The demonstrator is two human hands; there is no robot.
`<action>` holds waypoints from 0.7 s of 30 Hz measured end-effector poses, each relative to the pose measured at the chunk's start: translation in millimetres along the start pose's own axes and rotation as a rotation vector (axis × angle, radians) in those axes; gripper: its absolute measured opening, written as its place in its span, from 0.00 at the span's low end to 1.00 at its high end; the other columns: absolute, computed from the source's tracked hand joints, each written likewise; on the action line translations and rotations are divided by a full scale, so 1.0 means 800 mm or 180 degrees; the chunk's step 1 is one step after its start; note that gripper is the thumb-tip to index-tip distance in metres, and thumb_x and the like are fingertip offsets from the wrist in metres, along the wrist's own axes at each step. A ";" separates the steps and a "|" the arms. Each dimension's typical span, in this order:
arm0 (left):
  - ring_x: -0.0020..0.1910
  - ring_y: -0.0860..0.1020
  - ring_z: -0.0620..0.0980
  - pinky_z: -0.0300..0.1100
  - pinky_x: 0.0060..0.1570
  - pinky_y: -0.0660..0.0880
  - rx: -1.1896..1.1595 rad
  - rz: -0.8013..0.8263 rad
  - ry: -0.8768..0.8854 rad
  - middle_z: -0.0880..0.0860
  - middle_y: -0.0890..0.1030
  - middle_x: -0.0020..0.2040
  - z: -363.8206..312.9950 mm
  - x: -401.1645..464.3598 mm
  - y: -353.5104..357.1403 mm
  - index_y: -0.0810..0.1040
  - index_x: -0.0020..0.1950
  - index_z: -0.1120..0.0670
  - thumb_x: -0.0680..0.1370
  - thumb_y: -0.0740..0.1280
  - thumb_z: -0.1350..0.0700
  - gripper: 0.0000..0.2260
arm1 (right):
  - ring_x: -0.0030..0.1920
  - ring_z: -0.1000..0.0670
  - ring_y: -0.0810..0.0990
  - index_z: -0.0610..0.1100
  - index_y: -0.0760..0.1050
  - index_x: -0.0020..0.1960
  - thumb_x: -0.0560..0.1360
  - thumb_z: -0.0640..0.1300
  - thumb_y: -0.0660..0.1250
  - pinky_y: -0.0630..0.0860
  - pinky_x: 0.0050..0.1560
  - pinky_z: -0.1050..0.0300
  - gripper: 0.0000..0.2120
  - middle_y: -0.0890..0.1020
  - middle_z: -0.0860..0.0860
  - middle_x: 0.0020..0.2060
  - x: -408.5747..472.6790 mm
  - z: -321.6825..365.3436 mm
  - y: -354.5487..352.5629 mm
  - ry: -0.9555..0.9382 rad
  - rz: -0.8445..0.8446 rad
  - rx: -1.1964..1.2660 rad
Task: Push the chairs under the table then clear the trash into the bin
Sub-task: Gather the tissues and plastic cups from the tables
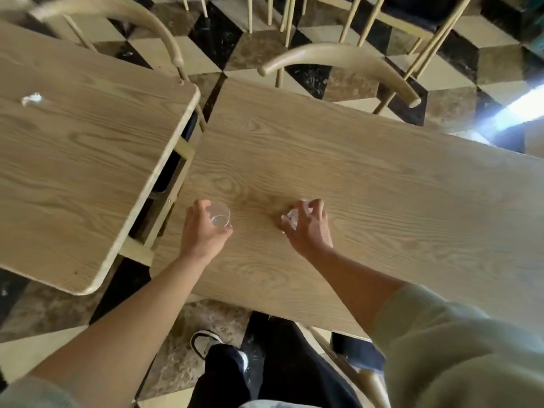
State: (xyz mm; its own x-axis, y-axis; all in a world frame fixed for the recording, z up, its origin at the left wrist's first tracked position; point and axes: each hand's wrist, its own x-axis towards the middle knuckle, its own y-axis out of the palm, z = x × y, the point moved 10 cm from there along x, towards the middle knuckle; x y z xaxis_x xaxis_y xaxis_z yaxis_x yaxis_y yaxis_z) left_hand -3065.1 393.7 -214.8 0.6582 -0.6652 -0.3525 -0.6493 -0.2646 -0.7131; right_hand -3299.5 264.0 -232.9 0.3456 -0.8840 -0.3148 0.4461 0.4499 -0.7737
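Observation:
My left hand (203,231) is wrapped around a clear plastic cup (220,217) standing on the right-hand wooden table (382,187). My right hand (309,228) curls over a crumpled piece of clear or white trash (290,217) on the same table, fingers touching it. A second crumpled white wad (31,99) lies on the left-hand table (73,172). Two curved-back wooden chairs (347,61) (123,13) sit tucked in at the far side of the tables. No bin is in view.
A narrow gap (173,172) separates the two tables. The floor (259,51) is a black, brown and cream cube pattern. More chair legs (270,10) stand beyond. A chair back (368,375) is by my right leg. Bright light falls at right (521,107).

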 end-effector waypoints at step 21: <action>0.55 0.83 0.53 0.47 0.51 0.81 -0.0088 0.0384 0.0093 0.48 0.82 0.57 0.141 -0.034 -0.122 0.73 0.64 0.49 0.67 0.76 0.48 0.27 | 0.52 0.50 0.83 0.43 0.83 0.54 0.75 0.37 0.72 0.76 0.53 0.62 0.09 0.86 0.48 0.53 -0.111 0.364 0.165 -0.1622 0.0747 -0.0033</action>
State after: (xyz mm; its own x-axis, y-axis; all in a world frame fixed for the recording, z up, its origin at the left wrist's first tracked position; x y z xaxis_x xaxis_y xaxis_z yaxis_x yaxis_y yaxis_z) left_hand -2976.6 516.3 -204.0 0.5635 -0.7133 -0.4167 -0.7337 -0.2003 -0.6493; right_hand -3031.1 438.4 -147.1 0.7910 -0.5861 -0.1756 0.3020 0.6235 -0.7211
